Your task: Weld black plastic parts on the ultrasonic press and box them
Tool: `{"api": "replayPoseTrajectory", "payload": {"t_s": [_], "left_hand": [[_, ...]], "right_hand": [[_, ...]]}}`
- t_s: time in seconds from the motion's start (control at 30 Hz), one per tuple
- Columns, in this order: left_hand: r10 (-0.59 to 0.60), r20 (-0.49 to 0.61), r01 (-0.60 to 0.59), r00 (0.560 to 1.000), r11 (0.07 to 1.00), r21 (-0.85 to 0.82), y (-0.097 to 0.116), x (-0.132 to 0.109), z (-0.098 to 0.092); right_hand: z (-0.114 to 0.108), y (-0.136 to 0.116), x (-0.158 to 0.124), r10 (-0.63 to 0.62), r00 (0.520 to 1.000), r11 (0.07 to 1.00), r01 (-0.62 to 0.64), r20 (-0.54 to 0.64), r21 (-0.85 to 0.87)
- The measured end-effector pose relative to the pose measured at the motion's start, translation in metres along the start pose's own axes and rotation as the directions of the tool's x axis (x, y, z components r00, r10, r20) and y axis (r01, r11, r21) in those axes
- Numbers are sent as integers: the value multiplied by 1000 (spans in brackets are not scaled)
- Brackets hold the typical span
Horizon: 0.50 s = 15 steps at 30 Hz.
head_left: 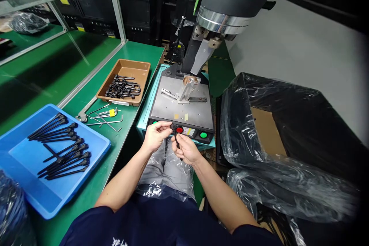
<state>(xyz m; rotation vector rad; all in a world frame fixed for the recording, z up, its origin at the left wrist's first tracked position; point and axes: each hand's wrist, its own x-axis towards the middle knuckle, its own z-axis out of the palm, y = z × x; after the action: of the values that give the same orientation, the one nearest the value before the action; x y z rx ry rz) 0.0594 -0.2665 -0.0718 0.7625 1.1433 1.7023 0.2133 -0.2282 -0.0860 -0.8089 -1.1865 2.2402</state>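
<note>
Hands are meeting in the head view, just before the press's button panel [184, 130]: the left hand [155, 135] is pinching the top of a slim black part [175, 138], the right hand [186, 149] is gripping its lower shaft. Fitting or checking seems underway; seating it on the fixture [188, 86] would demand careful alignment.

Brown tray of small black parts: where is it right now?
The brown tray sits on the green bench, left of the press machine, beyond the hex keys.
</note>
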Motion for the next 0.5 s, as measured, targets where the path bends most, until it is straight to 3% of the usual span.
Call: {"api": "replayPoseTrajectory", "payload": {"t_s": [0.5], "left_hand": [[-6, 28, 9, 1000, 994, -108, -6, 2, -2]], "right_hand": [[12, 4, -1, -147, 983, 984, 134, -109, -121]]}}
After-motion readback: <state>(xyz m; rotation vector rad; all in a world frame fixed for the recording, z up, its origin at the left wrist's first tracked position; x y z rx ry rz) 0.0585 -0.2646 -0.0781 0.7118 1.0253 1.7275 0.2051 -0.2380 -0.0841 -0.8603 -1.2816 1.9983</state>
